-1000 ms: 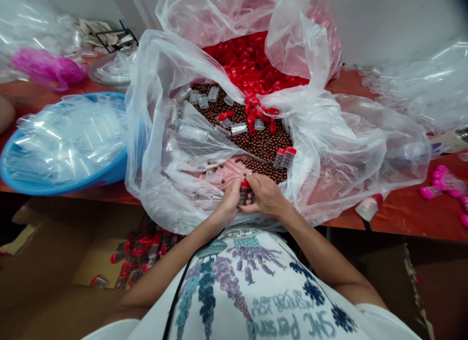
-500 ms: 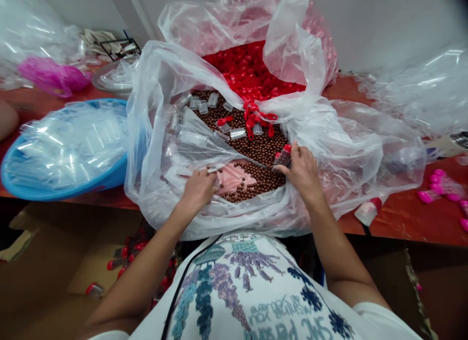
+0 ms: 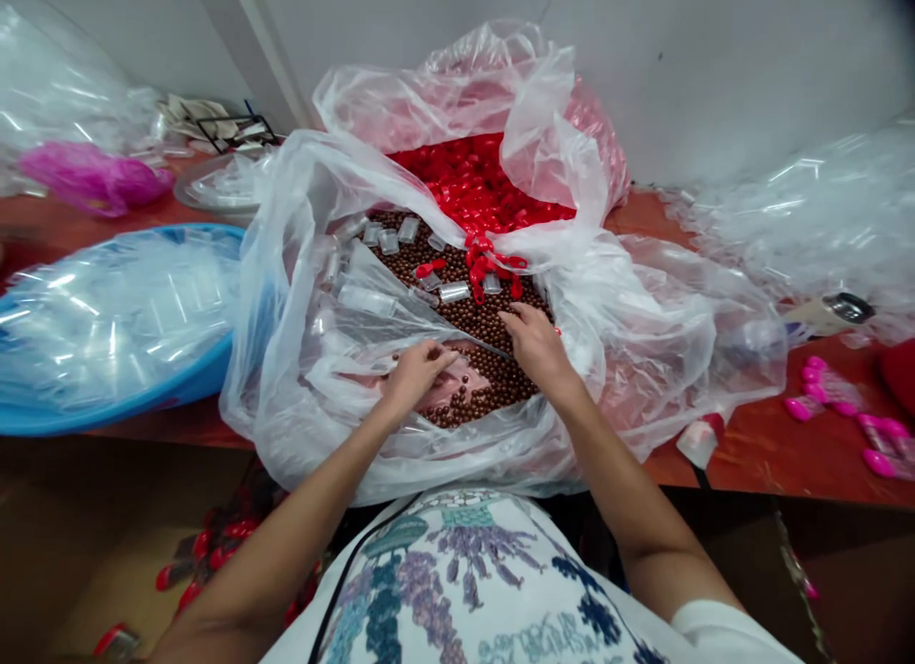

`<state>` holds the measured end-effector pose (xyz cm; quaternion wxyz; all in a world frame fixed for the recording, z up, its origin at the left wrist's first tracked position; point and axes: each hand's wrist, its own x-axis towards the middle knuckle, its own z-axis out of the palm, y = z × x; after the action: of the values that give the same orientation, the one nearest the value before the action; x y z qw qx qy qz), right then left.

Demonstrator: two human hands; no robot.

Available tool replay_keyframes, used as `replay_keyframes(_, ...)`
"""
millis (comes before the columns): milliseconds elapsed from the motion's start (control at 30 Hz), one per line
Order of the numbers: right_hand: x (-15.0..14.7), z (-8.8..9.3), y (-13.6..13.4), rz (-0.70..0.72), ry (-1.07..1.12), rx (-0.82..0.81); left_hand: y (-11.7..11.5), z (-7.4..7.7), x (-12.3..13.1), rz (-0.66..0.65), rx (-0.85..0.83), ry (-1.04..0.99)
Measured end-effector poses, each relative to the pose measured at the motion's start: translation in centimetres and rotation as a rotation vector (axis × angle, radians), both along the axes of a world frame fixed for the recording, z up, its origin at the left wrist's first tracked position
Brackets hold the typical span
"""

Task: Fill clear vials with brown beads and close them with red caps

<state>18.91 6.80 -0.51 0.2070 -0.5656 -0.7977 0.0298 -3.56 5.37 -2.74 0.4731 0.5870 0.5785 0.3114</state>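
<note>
Brown round beads [image 3: 525, 388] fill a large clear plastic bag [image 3: 261, 359] in front of me. Over the pink patch [image 3: 466, 383] in the bag, my left hand [image 3: 416, 376] is closed with its fingertips together; what they hold, if anything, is hidden. My right hand [image 3: 538, 348] is curled just above the beads at their right side. A speck of red shows at its outer edge, but I cannot make out what is in the fingers. Small clear tubes [image 3: 455, 291] and red caps [image 3: 480, 264] lie on the beads beyond both hands.
Behind stands a bag of red caps [image 3: 464, 183]. A blue basin [image 3: 193, 383] of clear plastic pieces is at left. Pink-capped tubes [image 3: 822, 388] and a red-capped container [image 3: 701, 440] lie on the red table [image 3: 758, 464]. Below left, red-capped tubes [image 3: 207, 545] lie in a cardboard box.
My right hand has moved left over the beads; the red-capped tube of beads it held is now out of clear sight. My left hand has shifted right, and the view has tilted up.
</note>
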Motion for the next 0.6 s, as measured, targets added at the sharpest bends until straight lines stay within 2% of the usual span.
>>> replay_keyframes(67, -1.5, 0.0, 2.2, 0.052, 0.096, -0.060, 0.4, -0.8, 0.1, 0.045, 0.036, 0.054)
replay_keyframes(167, -3.3, -0.1, 5.1, 0.035, 0.146, -0.085, 0.5, -1.3, 0.1, 0.067, 0.109, 0.148)
replay_keyframes(300, -4.5, -0.6, 7.2, 0.010, 0.190, -0.121, 0.6, -1.8, 0.5, 0.054, 0.091, 0.162)
replay_keyframes(500, -3.0, -0.3, 6.2, -0.067, 0.319, -0.125, 1.3, -2.0, 2.4, -0.032, 0.122, 0.203)
replay_keyframes(600, -1.4, 0.1, 4.3, -0.089, 0.681, -0.144, 1.3, -1.5, 3.5, -0.074, 0.130, 0.195)
